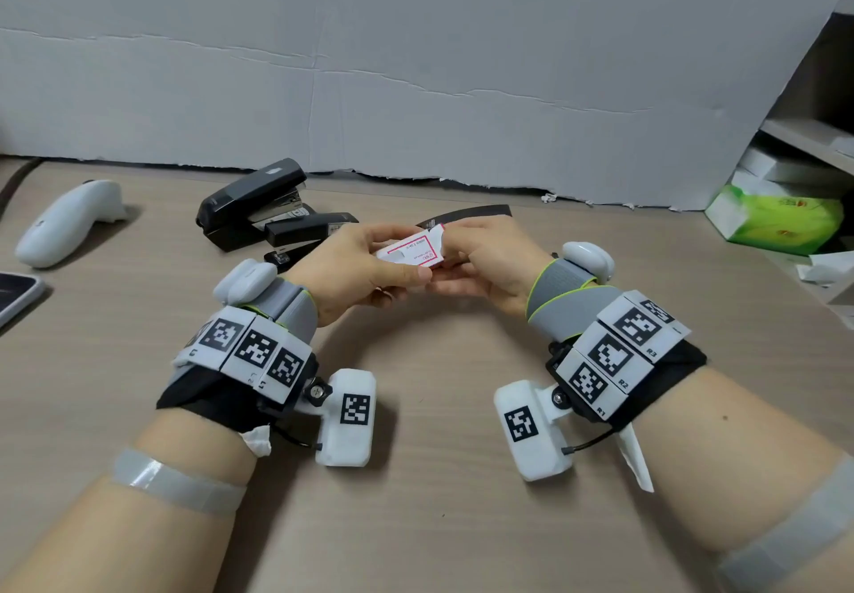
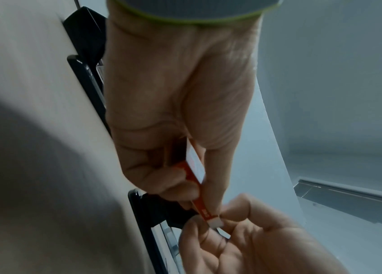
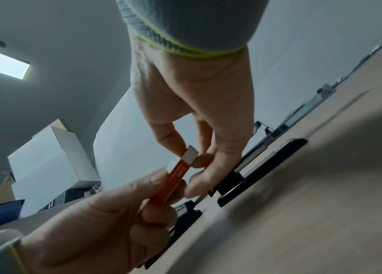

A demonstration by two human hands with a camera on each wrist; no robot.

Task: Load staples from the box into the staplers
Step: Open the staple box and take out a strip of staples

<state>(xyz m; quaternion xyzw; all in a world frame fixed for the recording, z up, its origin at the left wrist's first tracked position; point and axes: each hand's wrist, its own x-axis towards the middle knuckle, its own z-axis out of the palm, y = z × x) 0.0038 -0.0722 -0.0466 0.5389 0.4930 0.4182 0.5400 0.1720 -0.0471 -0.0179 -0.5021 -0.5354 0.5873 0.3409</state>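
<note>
Holding the staple box (image 1: 410, 254) up over the table (image 1: 439, 523), I have both hands together in the middle of the head view. My left hand (image 1: 356, 269) grips the box body, thumb along the near side and fingers curled behind it. My right hand (image 1: 485, 264) pinches the white end flap (image 3: 189, 155) at the box's right end; from the right wrist I see that flap caught between thumb and forefinger, and an orange-red side panel running back toward the left hand (the printing on it is too blurred to read). Whether any staples are showing at the end, I cannot tell.

Two black staplers sit on the table just beyond my left hand, close against each other: the larger stapler (image 1: 252, 204) lies further back with its top raised, the smaller stapler (image 1: 305, 234) nearer to my knuckles. Neither hand touches them.

Off to the left lies a white controller (image 1: 69, 222), and a phone corner (image 1: 18, 294) shows at the frame edge. A green tissue pack (image 1: 776, 218) sits at the far right, against the grey board (image 1: 416, 61) standing behind the table
</note>
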